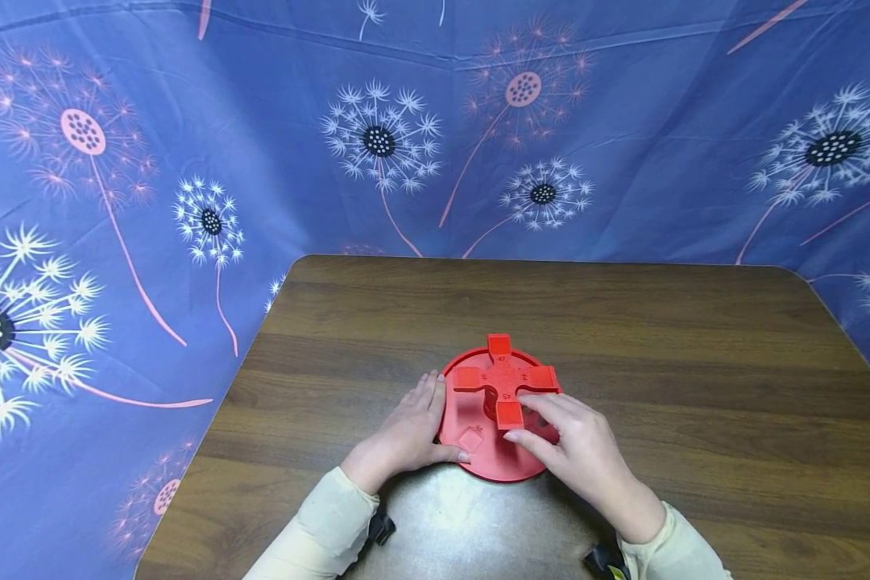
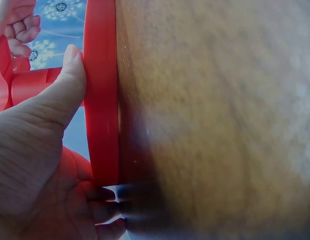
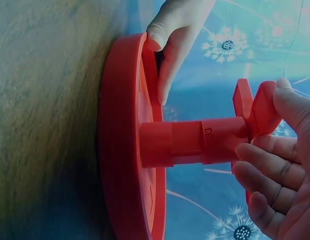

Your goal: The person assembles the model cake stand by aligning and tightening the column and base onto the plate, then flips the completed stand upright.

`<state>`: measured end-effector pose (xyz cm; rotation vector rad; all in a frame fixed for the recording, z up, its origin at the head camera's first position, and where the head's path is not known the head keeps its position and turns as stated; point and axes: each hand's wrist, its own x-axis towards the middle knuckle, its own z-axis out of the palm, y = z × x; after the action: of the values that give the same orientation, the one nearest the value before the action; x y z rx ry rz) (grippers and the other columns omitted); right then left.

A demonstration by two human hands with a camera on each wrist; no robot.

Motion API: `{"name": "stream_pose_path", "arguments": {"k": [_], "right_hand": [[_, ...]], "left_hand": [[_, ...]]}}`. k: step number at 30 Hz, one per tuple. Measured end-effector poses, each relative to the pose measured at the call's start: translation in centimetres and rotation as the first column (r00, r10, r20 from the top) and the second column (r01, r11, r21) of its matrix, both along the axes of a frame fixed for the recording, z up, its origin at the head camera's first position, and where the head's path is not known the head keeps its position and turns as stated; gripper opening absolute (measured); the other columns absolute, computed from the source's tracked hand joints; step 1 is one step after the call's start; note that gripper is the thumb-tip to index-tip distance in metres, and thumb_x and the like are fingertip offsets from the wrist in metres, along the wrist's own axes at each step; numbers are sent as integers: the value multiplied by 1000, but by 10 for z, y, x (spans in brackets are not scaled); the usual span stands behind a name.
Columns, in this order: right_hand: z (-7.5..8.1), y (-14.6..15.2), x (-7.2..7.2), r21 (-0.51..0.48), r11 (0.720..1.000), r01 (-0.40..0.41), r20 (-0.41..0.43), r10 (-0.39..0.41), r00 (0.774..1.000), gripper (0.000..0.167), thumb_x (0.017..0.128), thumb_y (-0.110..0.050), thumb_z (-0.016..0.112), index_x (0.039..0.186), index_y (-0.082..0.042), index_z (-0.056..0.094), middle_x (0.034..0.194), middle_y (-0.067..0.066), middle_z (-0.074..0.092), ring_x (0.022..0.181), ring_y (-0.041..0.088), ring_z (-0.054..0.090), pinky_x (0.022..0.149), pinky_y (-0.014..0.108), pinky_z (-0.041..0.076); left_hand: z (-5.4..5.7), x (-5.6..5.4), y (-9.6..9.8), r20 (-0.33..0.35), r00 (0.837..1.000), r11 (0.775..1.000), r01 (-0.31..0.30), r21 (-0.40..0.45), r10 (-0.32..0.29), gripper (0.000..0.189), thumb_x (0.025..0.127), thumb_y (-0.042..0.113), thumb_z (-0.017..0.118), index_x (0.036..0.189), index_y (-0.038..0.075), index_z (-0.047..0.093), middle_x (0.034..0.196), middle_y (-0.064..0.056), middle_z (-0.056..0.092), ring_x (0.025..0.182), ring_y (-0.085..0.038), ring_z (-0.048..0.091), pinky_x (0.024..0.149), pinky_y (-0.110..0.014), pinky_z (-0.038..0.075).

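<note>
Above red base (image 1: 503, 466), right grip (image 1: 583, 443) pinching cross (image 1: 503, 377)

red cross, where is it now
In the head view, the red cross is above the round red base, between the left hand and the right hand, which holds it.

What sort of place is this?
Perhaps a tabletop workspace: a wood-grain table, a blue dandelion-print cloth behind it, and a red cross-shaped piece above a red round base.

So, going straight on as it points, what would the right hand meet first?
Probably the red post beneath the cross; the right hand looks close to it, though depth is unclear.
</note>
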<state>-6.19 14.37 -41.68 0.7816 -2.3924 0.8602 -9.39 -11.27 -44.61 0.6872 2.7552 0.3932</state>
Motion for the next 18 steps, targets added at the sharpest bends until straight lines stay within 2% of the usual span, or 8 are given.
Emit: {"name": "stream_pose_path", "arguments": {"k": [4,8,13,18], "right_hand": [[1,5,0,-9,1000,-6,41,6,999,49,74,-32,85,115,-9,71,102,-1,71,76,10,62,64,21,49],[3,13,1,-58,998,-9,85,14,996,46,72,-18,86,114,-11,70,98,-3,71,76,8,60,61,14,46],[3,22,0,-154,988,23,52,-15,999,43,69,-3,84,109,-8,72,88,-5,70,72,3,58,57,14,46],[4,26,-4,-214,976,47,18,-44,999,44,67,5,82,108,-7,72,82,-5,70,69,0,58,56,14,46]], "left_hand": [[0,0,0,-3,1000,1000,0,5,0,116,79,64,69,152,-8,16,158,-27,16,146,-39,15,116,-47,23],[0,1,0,-8,1000,1000,2,12,-2,116,78,64,69,151,-9,16,157,-27,16,146,-39,15,116,-47,23],[2,1,0,-10,1000,1000,3,20,-3,116,79,63,70,151,-9,16,157,-27,16,146,-40,15,116,-47,22],[2,1,-1,-11,1000,1000,6,16,-6,116,79,63,70,151,-9,15,157,-27,15,146,-40,14,116,-46,22]]}}
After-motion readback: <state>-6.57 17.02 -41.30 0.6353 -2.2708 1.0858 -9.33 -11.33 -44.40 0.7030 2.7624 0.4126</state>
